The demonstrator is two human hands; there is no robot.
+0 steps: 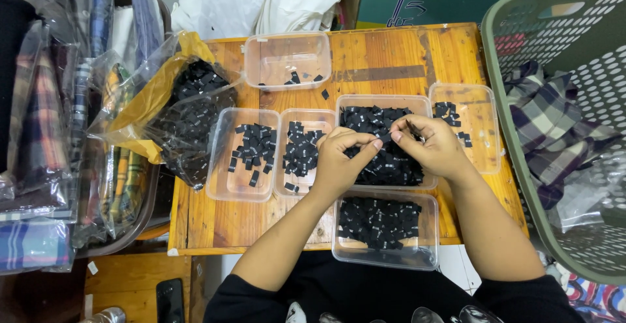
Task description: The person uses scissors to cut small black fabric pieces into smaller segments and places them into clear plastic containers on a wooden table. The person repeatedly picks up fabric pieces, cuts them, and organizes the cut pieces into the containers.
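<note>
Both my hands hover over a clear plastic tub point(427, 104) heaped with small black fabric labels point(385, 166) at the middle of a wooden table point(391, 56). My left hand point(342, 160) pinches a black label between thumb and fingers. My right hand point(433, 144) grips a few black labels, its fingertips almost touching the left hand's. Just in front of me, another tub point(385, 254) holds a layer of black labels.
Other clear tubs point(244, 153) with black labels stand left, behind and right. A plastic bag point(176, 111) of labels lies at the left edge. A green laundry basket point(567, 121) with plaid cloth stands right. Bagged plaid garments point(45, 140) pile up left.
</note>
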